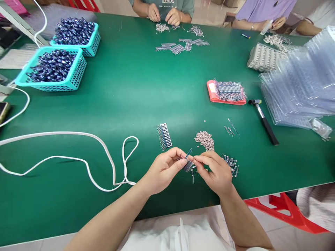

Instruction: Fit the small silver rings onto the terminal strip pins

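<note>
My left hand (167, 169) pinches a small blue-grey strip of parts (187, 165) between thumb and fingers. Beside it, the fingertips of my right hand (216, 170) are closed at the strip's right end; whatever tiny piece they hold is too small to make out. A heap of small pinkish round pieces (205, 140) lies just beyond my right hand. To that hand's right are loose little parts with wire legs (231, 164), partly hidden by it. Another strip with thin wires along one side (164, 136) rests on the table beyond my left hand.
A hammer (264, 122) and a red-banded bundle of strips (227, 92) lie at right, near stacked clear plastic trays (298, 83). White cables (86, 164) loop across the left. Turquoise baskets (75, 75) hold dark blue pieces. Across the table (136, 87), co-workers' hands (164, 14) handle small parts.
</note>
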The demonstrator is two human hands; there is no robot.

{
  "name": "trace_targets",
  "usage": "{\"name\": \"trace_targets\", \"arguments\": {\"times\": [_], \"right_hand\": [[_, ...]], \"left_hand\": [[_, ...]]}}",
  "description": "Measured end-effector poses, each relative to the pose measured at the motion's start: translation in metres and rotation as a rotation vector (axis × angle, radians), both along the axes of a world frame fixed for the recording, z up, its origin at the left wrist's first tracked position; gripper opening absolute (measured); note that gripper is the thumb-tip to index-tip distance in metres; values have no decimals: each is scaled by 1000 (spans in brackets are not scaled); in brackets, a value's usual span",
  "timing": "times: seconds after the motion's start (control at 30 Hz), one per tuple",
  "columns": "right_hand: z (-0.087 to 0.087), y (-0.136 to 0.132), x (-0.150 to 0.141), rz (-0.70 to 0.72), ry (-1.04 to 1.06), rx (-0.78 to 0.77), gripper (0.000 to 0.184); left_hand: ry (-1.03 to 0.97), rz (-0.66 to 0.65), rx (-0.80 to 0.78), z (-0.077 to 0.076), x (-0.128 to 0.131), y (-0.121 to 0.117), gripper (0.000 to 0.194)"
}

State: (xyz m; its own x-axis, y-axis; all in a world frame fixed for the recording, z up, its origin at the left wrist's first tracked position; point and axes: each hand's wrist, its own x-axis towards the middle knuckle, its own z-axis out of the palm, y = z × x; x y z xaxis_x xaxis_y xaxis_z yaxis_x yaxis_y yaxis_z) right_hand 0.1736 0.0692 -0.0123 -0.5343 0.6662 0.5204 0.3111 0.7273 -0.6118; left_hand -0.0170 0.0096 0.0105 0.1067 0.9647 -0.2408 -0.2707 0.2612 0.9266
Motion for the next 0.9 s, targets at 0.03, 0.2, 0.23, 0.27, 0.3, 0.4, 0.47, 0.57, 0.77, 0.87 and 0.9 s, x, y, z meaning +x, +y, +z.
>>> {"name": "trace_targets", "arguments": {"times": [0.03, 0.2, 0.23, 0.27, 0.3, 0.4, 0.47, 0.57, 0.77, 0.87, 0.9], "right_hand": [[0, 0, 0, 4, -3, 11, 25], [0, 1, 0, 9, -5, 29, 26], [0, 1, 0, 8, -5, 31, 26], [0, 1, 0, 7, -4, 35, 25], [0, 1, 0, 5, -7, 41, 25], [0, 0, 1, 1, -17, 58, 25], [0, 0, 1, 0, -20, 65, 25], [0, 0, 1, -4, -12, 76, 26], [2, -2, 1, -16, 0, 68, 25], [2, -2, 1, -24, 3, 66, 25], [2, -2, 1, -24, 1, 67, 26]], "left_hand": [[4, 4, 1, 0, 0, 0, 17], [-29, 10, -14, -1, 0, 0, 17], [-39, 14, -16, -1, 0, 0, 17], [-48, 16, -18, -1, 0, 0, 18], [-56, 19, -20, -1, 0, 0, 18], [-78, 21, -22, -1, 1, 1, 19], [-102, 25, -18, -1, 1, 2, 19], [-145, 33, -13, -2, 2, 2, 18], [-154, 25, -11, -3, 3, 1, 14], [-136, 29, -10, -2, 3, 1, 16], [-130, 31, -10, -1, 3, 1, 16]]}}
